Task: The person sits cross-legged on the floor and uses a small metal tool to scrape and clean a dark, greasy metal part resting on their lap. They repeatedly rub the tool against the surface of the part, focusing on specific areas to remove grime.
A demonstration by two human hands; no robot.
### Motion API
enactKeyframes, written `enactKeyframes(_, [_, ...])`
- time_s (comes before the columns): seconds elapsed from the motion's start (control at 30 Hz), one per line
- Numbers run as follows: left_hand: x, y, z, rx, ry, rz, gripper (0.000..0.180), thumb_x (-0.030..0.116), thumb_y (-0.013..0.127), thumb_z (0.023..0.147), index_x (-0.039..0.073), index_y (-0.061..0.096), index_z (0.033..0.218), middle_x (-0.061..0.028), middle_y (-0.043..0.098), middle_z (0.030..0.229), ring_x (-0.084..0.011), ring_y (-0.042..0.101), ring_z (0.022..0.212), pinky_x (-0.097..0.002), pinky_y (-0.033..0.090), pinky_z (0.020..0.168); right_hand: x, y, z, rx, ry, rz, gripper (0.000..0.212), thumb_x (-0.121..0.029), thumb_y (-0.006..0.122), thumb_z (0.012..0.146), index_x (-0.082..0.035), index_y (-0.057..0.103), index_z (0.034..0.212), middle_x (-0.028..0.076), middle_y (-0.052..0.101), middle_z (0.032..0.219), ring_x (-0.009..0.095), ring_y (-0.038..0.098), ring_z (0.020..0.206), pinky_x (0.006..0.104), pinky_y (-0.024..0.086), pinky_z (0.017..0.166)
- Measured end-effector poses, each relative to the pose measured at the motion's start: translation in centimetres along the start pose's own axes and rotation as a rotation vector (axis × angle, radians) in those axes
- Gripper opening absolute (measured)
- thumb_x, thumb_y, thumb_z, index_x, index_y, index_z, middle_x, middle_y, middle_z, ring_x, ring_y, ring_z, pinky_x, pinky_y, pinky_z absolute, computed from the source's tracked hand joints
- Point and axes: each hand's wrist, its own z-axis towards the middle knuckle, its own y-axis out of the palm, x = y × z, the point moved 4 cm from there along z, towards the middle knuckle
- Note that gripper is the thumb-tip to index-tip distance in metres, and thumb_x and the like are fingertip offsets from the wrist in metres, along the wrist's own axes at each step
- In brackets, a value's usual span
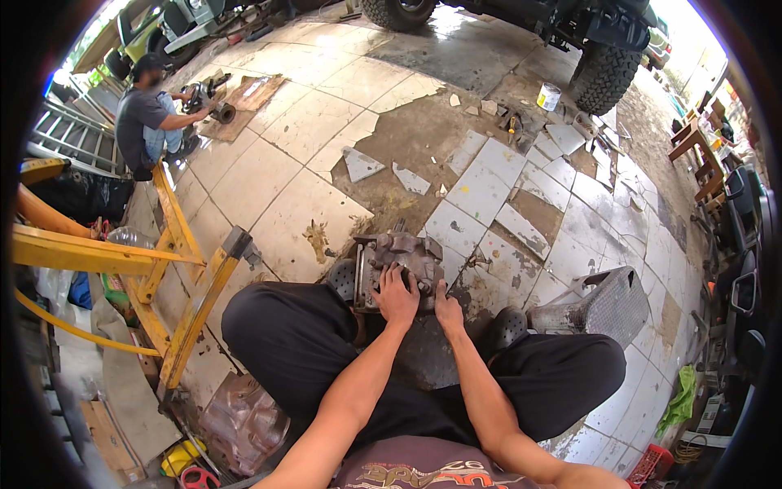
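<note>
A brown, greasy metal gearbox housing [401, 247] sits on the floor between my feet, its open frame-like flange toward the left. My left hand [397, 298] lies over its near face with the fingers spread, the fingertips touching the metal around a dark recess. At the near right corner, my right hand [448, 310] grips the housing's edge, thumb upward and the other fingers mostly hidden. A dark slab-like surface [428, 352] shows below the housing, between my legs.
Left of me stands a yellow steel frame [155, 269]; another metal casing [243, 420] lies near it. A grey stool [607, 306] lies at right. Broken tiles [362, 165] are scattered ahead, with a can [548, 96] by a vehicle wheel [604, 77]. A person [151, 114] squats far left, handling metal parts.
</note>
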Motion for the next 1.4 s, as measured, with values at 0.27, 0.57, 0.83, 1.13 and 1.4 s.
enactKeyframes(0.27, [0.3,0.0,-0.3,-0.004,0.01,-0.005,0.037,0.034,0.053,0.098,0.009,0.059,0.125,-0.0057,0.056,0.142,-0.0242,0.042,0.14,-0.0652,0.026,0.11,0.9,0.6,0.6,0.009,0.013,-0.049,0.098,-0.073,0.026,0.095,0.015,0.062,0.118,0.041,0.059,0.118,0.051,0.053,0.123,0.05,0.038,0.108])
enactKeyframes(0.57, [0.0,-0.1,-0.2,0.011,0.016,0.012,0.036,0.034,0.053,0.098,0.01,0.06,0.124,-0.0053,0.056,0.141,-0.0243,0.044,0.139,-0.0665,0.028,0.107,0.2,0.1,-0.2,0.002,0.03,-0.012,0.099,-0.073,0.024,0.095,0.015,0.062,0.12,0.04,0.06,0.118,0.051,0.054,0.122,0.0509,0.039,0.106])
enactKeyframes(0.83, [-0.1,-0.3,0.0,-0.003,0.011,0.002,0.036,0.034,0.052,0.099,0.01,0.059,0.125,-0.005,0.055,0.143,-0.0245,0.043,0.139,-0.0667,0.028,0.108,0.6,0.3,0.0,0.017,-0.008,-0.017,0.097,-0.075,0.026,0.095,0.012,0.063,0.12,0.04,0.06,0.119,0.05,0.054,0.123,0.0492,0.04,0.105])
enactKeyframes(1.13, [-0.1,-0.2,0.0,-0.017,-0.009,0.022,0.037,0.035,0.052,0.099,0.01,0.058,0.126,-0.0044,0.055,0.143,-0.024,0.042,0.14,-0.0662,0.028,0.109,-0.9,-0.5,-1.0,0.032,0.005,0.048,0.096,-0.075,0.03,0.094,0.011,0.064,0.118,0.039,0.061,0.116,0.05,0.055,0.121,0.0488,0.04,0.104])
enactKeyframes(1.4, [-0.1,-0.1,-0.2,-0.016,0.002,0.03,0.037,0.035,0.052,0.099,0.01,0.058,0.126,-0.0054,0.055,0.142,-0.0241,0.042,0.14,-0.0667,0.028,0.108,-0.4,-0.6,-1.2,0.002,0.089,0.048,0.101,-0.077,0.023,0.093,0.011,0.066,0.116,0.039,0.06,0.121,0.049,0.053,0.125,0.0491,0.039,0.107])
